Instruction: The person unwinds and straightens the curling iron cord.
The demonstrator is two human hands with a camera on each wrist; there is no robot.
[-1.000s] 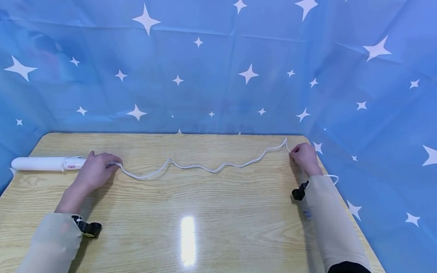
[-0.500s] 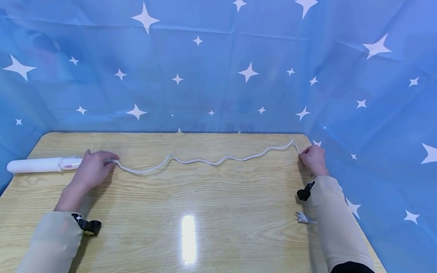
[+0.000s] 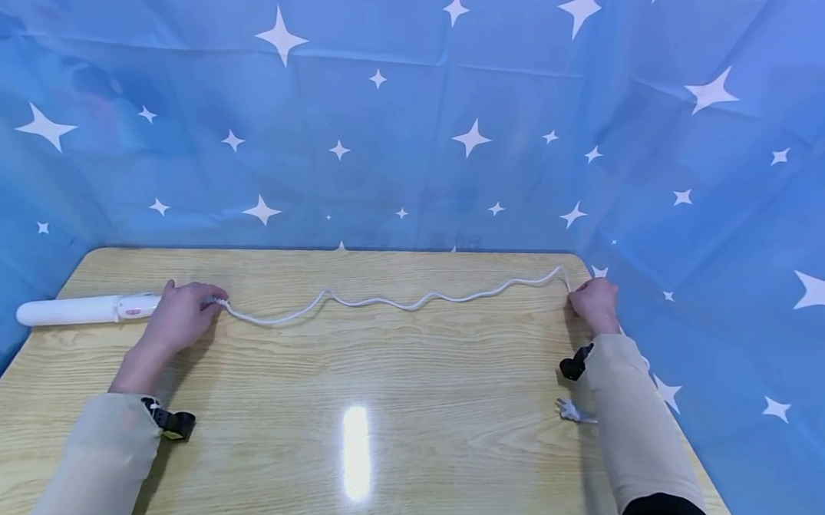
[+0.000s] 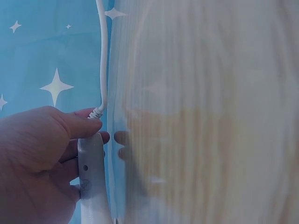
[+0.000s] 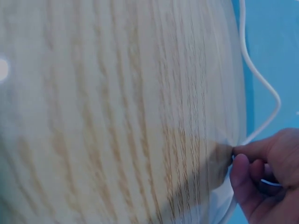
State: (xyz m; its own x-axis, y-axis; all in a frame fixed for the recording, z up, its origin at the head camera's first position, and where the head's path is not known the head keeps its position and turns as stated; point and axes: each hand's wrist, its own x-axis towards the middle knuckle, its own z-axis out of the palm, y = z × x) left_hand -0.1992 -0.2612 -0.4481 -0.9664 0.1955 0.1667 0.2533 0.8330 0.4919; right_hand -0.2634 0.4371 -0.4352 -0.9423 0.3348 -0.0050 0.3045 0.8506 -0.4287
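A long white rod-shaped electric appliance point(image 3: 69, 311), perhaps a hair styling wand, lies at the table's far left. My left hand point(image 3: 180, 317) is at its cord end, thumb and finger pinching the ribbed cord sleeve point(image 4: 96, 113), other fingers behind the handle point(image 4: 91, 172). From there the white power cord point(image 3: 380, 301) runs in shallow waves across the back of the table. Near the right edge my right hand point(image 3: 596, 303) pinches the cord between thumb and fingers. Below that hand lies the two-pin plug point(image 3: 569, 410), its cord partly hidden under the sleeve.
The wood-grain table point(image 3: 425, 380) has a rounded back edge against a blue curtain point(image 3: 393, 135) with white stars. Another curtain side stands close along the right edge. A bright light reflection point(image 3: 356, 452) shows on the tabletop.
My right hand has moved a little to the right, drawing the cord straighter with its bend. The plug, mostly hidden before, now shows beside the right sleeve. My left hand has barely moved.
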